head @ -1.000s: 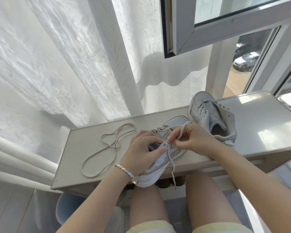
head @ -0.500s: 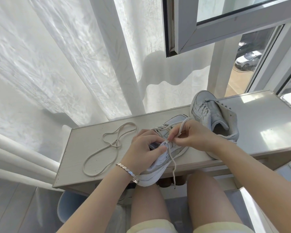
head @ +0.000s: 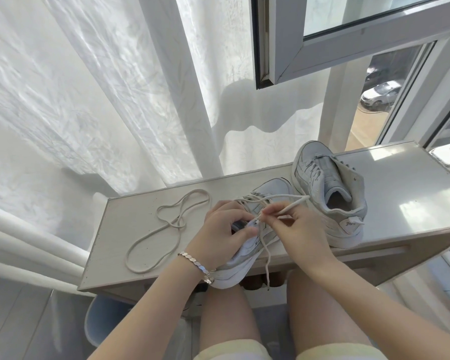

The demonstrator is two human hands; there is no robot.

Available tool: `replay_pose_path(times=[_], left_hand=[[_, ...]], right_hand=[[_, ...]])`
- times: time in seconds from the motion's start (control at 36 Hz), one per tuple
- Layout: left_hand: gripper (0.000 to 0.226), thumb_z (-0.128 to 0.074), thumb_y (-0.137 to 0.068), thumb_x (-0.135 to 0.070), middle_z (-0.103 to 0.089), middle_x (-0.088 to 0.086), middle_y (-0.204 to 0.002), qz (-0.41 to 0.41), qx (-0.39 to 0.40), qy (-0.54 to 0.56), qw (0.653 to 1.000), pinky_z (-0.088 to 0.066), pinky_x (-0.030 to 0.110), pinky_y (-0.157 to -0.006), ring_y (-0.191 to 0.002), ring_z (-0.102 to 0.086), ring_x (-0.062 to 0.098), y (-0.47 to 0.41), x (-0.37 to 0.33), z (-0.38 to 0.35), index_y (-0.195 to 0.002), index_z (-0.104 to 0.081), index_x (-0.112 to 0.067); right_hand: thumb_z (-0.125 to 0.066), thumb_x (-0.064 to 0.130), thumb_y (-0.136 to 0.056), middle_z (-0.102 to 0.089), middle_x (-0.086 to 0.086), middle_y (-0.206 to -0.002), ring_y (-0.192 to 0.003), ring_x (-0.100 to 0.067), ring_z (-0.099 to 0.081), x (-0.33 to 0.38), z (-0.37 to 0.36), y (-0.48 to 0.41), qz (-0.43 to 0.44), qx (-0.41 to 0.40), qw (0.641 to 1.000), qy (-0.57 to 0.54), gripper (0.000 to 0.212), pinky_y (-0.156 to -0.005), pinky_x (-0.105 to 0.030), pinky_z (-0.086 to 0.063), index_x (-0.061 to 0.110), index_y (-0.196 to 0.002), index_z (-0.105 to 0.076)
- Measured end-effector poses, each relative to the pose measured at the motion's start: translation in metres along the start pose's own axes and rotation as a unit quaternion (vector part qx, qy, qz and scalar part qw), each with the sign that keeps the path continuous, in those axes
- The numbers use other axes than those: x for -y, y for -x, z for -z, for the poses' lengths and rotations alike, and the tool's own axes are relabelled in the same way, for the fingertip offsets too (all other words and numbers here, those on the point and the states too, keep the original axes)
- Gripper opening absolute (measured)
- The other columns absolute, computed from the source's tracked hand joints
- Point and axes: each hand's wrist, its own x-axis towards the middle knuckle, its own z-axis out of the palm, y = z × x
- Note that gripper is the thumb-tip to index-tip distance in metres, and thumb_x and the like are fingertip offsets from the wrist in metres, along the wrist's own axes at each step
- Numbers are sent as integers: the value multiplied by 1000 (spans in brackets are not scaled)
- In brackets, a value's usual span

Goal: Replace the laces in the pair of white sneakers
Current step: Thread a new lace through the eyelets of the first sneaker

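Matt woven lace (head: 166, 229), glossy tabletop (head: 405, 193)

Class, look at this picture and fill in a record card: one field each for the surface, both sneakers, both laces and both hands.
surface: white tabletop, sunlit on the right
near sneaker: at the front edge, heel overhanging, partly laced
far sneaker: upright on the right, untouched
threaded lace: loops over the near sneaker; one end hangs off the edge
loose lace: lies looped on the left, untouched
left hand: grips the near sneaker's upper
right hand: pinches the threaded lace near an eyelet
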Motion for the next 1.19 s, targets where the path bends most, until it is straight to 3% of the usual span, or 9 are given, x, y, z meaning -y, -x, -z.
replay_pose_path(times=[0.42,0.47,0.61,0.69,0.78,0.89,1.03,1.14,1.19], left_hand=[[14,-70,-81,-22,-61,-7,-92,-1,-5,7,1000,-36,28,-96,-104,-44,7,0,-1,0,-94,-72,-18],[14,-70,-81,-21,-61,-6,-92,5,-3,5,1000,-36,31,-97,-104,-44,7,0,0,0,-94,-72,-17],[23,-64,-77,-34,-60,-10,-91,13,4,6,1000,-36,32,-99,-106,-44,7,1,0,-1,-94,-72,-20],[15,-69,-80,-25,-60,-9,-91,11,6,7,1000,-37,34,-98,-106,-44,7,1,-1,0,-94,-72,-22],[24,-66,-72,-35,-57,-17,-91,4,26,-7,1000,-34,26,-99,-106,-42,3,0,0,3,-95,-69,-28],[37,-73,-71,-31,-50,-29,-103,-3,74,-22,997,-20,0,-97,-118,-33,-4,-1,4,15,-107,-66,-28],[27,-80,-69,-25,-60,-18,-101,24,-32,-33,999,-20,-3,-92,-116,-36,-3,1,6,6,-94,-73,-20],[23,-76,-74,-19,-61,-10,-102,41,-47,13,998,-20,-9,-81,-100,-29,-33,6,5,-4,-96,-72,-14],[22,-75,-77,-17,-61,-6,-103,44,-46,27,998,-20,-10,-78,-93,-26,-38,7,4,-5,-98,-71,-12]], right_hand=[[-71,5,-78,-68,6,-76,-75,-6,-64,-2,-10,5,-39,-63,997,-18,14,-70,-18,-51,18,-73,-68],[-71,5,-78,-68,6,-76,-73,-3,-63,0,-12,6,-34,-75,996,-15,15,-68,-14,-49,18,-72,-68],[-70,-1,-78,-69,7,-82,-78,3,-62,-2,-16,15,65,-87,994,30,23,-68,-9,-47,21,-76,-70],[-67,7,-81,-68,12,-84,-82,-2,-63,-8,-15,20,145,-65,984,86,17,-73,-13,-49,22,-85,-70],[-72,7,-80,-68,13,-83,-79,0,-64,-5,-15,16,43,-63,997,-16,26,-72,-11,-49,31,-83,-66],[-73,6,-77,-69,7,-77,-72,-2,-65,1,-15,-1,-21,-24,998,-56,24,-68,-12,-50,27,-82,-65],[-74,7,-76,-70,2,-83,-75,-2,-66,3,-15,-29,-97,27,991,-93,25,-67,-12,-50,18,-93,-59],[-73,25,-79,-55,-1,-88,-77,-12,-59,1,-4,-33,-198,50,979,-4,35,-68,-21,-51,10,-104,-53],[-73,25,-79,-48,4,-75,-66,-8,-48,0,4,-29,-108,42,986,117,25,-60,-17,-41,17,-93,-54]])
